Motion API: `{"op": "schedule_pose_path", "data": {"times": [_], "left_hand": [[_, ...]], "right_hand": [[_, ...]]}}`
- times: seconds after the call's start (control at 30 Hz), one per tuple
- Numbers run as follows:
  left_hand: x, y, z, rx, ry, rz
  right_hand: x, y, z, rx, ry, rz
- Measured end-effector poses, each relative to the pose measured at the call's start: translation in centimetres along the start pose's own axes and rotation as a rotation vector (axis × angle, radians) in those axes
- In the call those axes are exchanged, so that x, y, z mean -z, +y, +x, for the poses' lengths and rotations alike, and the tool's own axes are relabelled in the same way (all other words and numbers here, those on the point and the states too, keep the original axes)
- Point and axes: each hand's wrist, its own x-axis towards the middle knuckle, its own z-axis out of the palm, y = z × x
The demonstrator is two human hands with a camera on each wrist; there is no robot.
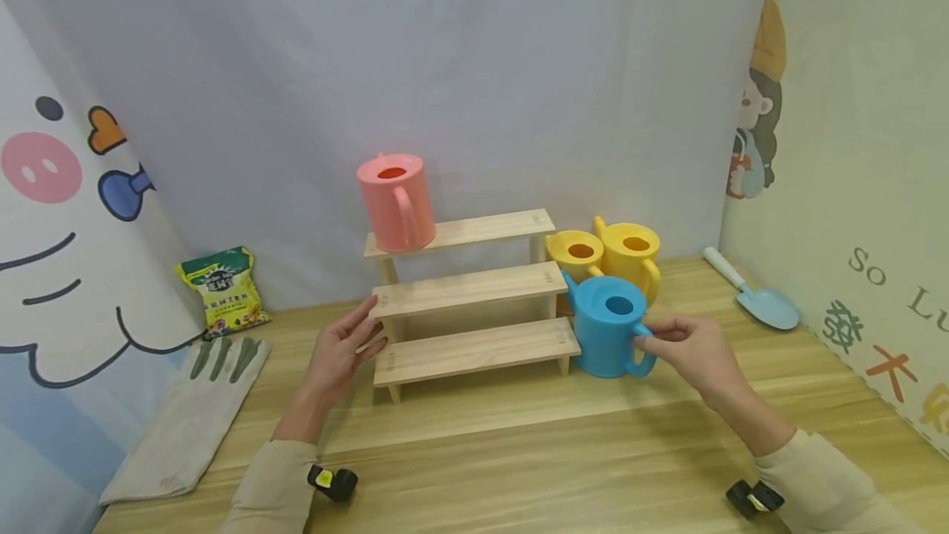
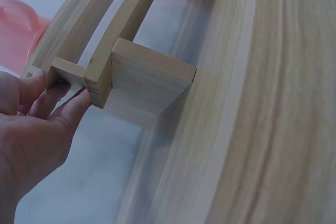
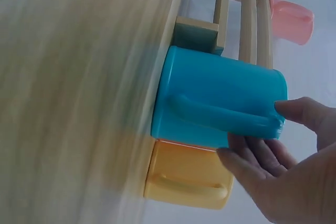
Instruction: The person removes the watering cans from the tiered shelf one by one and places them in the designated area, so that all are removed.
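A three-tier wooden shelf [image 1: 474, 289] stands at the middle of the table. My left hand [image 1: 337, 353] is at its left end; in the left wrist view, the thumb and fingers pinch the end of the middle tier [image 2: 67, 68]. A blue watering can [image 1: 602, 344] sits upright on the table, close against the shelf's right end. My right hand [image 1: 697, 357] grips the upper part of its handle [image 3: 226, 119], thumb on one side and fingers on the other. On the top tier, toward the left, stands a pink watering can [image 1: 385, 213].
Two yellow watering cans, one nearer the shelf [image 1: 562, 247] and one farther right [image 1: 619, 266], stand behind the blue one. A light-blue trowel [image 1: 767, 307] lies by the right wall. Over at the left are a green-yellow bag [image 1: 226, 297] and a pale glove [image 1: 189, 427].
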Motion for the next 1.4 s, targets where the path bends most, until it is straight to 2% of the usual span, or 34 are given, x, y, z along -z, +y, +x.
{"op": "schedule_pose_path", "data": {"times": [0.07, 0.17, 0.27, 0.4, 0.9, 1.0, 1.17, 1.27, 1.4], "left_hand": [[0.0, 0.0, 0.0, -0.001, 0.0, 0.001], [0.0, 0.0, 0.1, 0.001, -0.001, -0.003], [-0.1, 0.0, 0.2, 0.004, -0.003, -0.004], [-0.3, 0.0, 0.3, 0.001, -0.003, -0.003], [0.2, 0.0, -0.1, 0.012, 0.009, -0.002], [0.2, 0.1, -0.1, 0.01, 0.016, 0.003], [0.3, 0.2, -0.2, 0.004, 0.028, 0.005], [0.3, 0.2, -0.2, -0.001, 0.024, 0.002], [0.1, 0.1, -0.2, 0.005, 0.016, -0.01]], "right_hand": [[0.1, -0.2, -0.1, 0.059, 0.047, -0.069], [0.3, -0.7, 0.0, 0.158, 0.163, -0.127], [0.2, -1.8, 0.3, 0.253, 0.269, -0.118], [-0.8, -4.0, 0.9, 0.346, 0.288, -0.073], [-7.1, -14.7, 4.5, 0.567, 0.108, 0.115], [-8.6, -16.2, 5.2, 0.544, 0.055, 0.145], [-11.5, -18.3, 7.0, 0.446, -0.057, 0.185], [-13.2, -19.3, 8.3, 0.443, -0.117, 0.192], [-15.3, -20.3, 9.5, 0.465, -0.099, 0.175]]}}
